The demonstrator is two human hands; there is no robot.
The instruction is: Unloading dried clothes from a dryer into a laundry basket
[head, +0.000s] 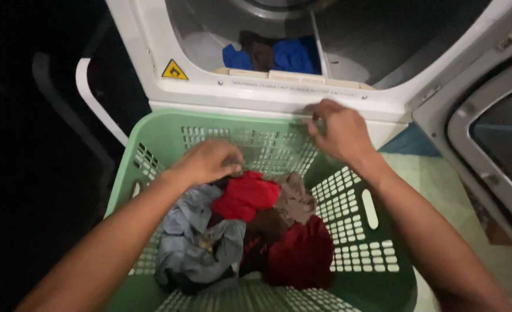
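Left hand (208, 162): fingers curled down and closed, pinching the top edge of a red garment (244, 195) inside the green laundry basket (377, 271). Grip looks shut on the cloth; fingertips partly hidden by the fabric.

Right hand (340, 130): fingers bent, resting at the far rim of the basket where it meets the white lower lip of the dryer (279, 95). Cannot tell whether it grips the rim or only presses against it; nothing else in it.

Red garment: lies on top of the pile, near the basket's middle, touching the left hand. Beside it, a brown-grey cloth (293, 199) to the right; a grey-blue garment (198, 242) to the left and nearer the camera; a dark red piece (302, 254) at the near right.

Basket: slotted walls, sits directly below the dryer opening, far rim touching the machine front.

Dryer: drum open, blue clothes (290, 55) and a dark item inside. Yellow triangular warning sticker (174, 70) at left of opening. Door (493, 133) swung open to the right.
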